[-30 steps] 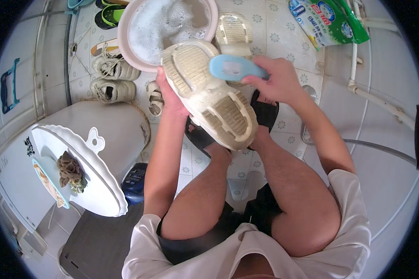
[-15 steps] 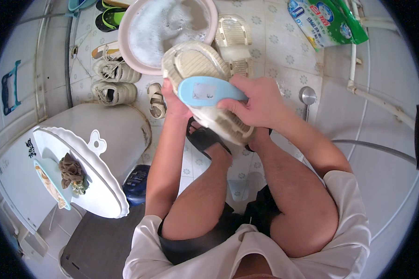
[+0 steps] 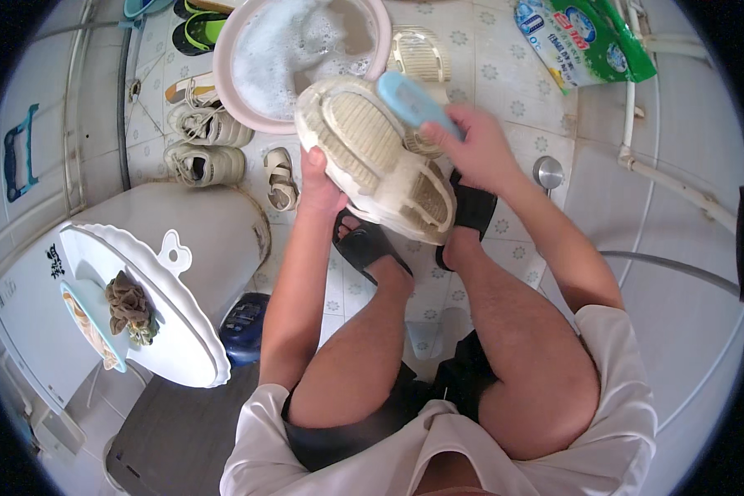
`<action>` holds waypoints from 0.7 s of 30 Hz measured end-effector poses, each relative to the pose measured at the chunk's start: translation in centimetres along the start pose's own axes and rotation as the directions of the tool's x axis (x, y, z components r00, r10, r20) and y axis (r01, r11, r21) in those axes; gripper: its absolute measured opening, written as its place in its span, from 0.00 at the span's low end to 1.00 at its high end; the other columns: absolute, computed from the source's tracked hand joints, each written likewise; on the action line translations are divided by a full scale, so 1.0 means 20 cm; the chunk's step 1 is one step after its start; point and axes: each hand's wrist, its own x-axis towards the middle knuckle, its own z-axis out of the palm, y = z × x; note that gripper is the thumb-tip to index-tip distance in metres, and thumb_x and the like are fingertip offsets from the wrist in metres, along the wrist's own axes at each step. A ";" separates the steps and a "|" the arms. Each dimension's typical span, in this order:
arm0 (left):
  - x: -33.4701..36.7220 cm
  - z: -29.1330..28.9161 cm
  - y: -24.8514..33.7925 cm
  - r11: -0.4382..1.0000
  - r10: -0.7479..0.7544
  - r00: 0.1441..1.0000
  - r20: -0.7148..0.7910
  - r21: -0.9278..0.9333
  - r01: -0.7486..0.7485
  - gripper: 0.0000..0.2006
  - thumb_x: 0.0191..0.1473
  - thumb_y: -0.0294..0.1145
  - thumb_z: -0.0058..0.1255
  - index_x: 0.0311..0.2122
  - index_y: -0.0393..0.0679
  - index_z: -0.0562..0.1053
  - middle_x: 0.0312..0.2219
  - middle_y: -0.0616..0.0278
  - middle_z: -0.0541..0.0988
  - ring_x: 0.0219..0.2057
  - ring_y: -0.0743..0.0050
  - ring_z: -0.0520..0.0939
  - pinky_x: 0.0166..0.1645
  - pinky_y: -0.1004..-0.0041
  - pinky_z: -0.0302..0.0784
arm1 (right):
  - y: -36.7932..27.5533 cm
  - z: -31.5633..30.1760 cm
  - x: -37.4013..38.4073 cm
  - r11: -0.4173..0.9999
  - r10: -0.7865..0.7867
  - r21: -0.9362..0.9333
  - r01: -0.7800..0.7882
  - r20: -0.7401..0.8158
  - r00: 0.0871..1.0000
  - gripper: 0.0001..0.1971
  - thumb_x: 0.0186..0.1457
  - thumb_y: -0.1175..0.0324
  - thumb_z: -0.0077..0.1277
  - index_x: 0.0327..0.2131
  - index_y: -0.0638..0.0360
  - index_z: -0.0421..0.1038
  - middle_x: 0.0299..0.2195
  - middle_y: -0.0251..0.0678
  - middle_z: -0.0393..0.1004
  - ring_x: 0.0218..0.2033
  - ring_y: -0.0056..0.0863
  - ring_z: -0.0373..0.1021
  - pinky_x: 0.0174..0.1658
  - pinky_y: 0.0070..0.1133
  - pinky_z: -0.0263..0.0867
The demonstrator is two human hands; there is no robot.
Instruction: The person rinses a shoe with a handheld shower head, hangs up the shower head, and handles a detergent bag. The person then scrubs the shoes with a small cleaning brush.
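Scrubbing a sole over the tiled floor.
The left hand (image 3: 321, 186) grips the cream rubber-soled shoe (image 3: 376, 159); the right hand (image 3: 475, 149), clamped on the light-blue plastic brush (image 3: 412, 99), has swung back up toward the toe beside the pink soapy basin (image 3: 248, 112).

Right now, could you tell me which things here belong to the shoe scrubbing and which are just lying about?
In use:
left hand holding the white shoe, sole up
right hand gripping the blue brush
pink basin of soapy water

Lying about:
pair of sneakers
small sandal
green detergent bag
floor drain
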 end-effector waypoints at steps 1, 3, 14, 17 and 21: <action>-0.01 -0.02 -0.01 0.997 0.028 0.997 -0.067 -0.067 -0.033 0.51 0.41 0.62 0.64 0.64 0.41 0.56 0.55 0.53 0.69 0.54 0.57 0.75 0.57 0.58 0.75 | -0.09 0.03 -0.03 1.000 -0.004 0.008 0.004 0.010 1.000 0.23 0.52 0.46 0.58 0.32 0.60 0.75 0.20 0.44 0.73 0.22 0.42 0.71 0.29 0.33 0.66; -0.01 -0.09 -0.01 0.996 0.020 0.998 -0.053 -0.091 -0.024 0.51 0.41 0.60 0.65 0.64 0.42 0.55 0.55 0.53 0.70 0.54 0.57 0.75 0.56 0.57 0.75 | -0.29 0.08 -0.15 0.994 -0.110 0.039 0.106 0.103 0.989 0.23 0.53 0.47 0.58 0.31 0.61 0.75 0.20 0.45 0.73 0.22 0.43 0.71 0.29 0.34 0.66; -0.02 -0.07 0.01 0.988 -0.026 0.979 -0.202 0.143 0.056 0.51 0.42 0.71 0.57 0.63 0.44 0.60 0.55 0.55 0.71 0.55 0.56 0.74 0.57 0.56 0.73 | -0.32 0.11 -0.20 0.985 -0.143 0.125 0.120 0.192 0.971 0.25 0.54 0.46 0.58 0.32 0.63 0.75 0.20 0.46 0.73 0.22 0.37 0.71 0.28 0.33 0.66; -0.02 -0.08 0.04 0.993 -0.035 0.999 0.016 -0.109 0.037 0.48 0.41 0.52 0.66 0.63 0.42 0.56 0.53 0.53 0.70 0.53 0.58 0.76 0.55 0.59 0.77 | -0.23 0.06 -0.07 0.992 0.124 -0.019 -0.123 0.106 0.987 0.24 0.53 0.46 0.58 0.31 0.63 0.75 0.22 0.45 0.73 0.24 0.36 0.72 0.29 0.32 0.65; -0.03 -0.10 -0.03 0.999 0.019 0.998 -0.067 -0.039 -0.022 0.48 0.40 0.53 0.67 0.62 0.42 0.58 0.52 0.53 0.71 0.52 0.59 0.77 0.54 0.59 0.77 | -0.15 0.09 -0.06 0.999 0.033 0.007 -0.034 0.093 0.995 0.25 0.54 0.45 0.58 0.32 0.63 0.75 0.22 0.46 0.74 0.24 0.35 0.72 0.29 0.31 0.66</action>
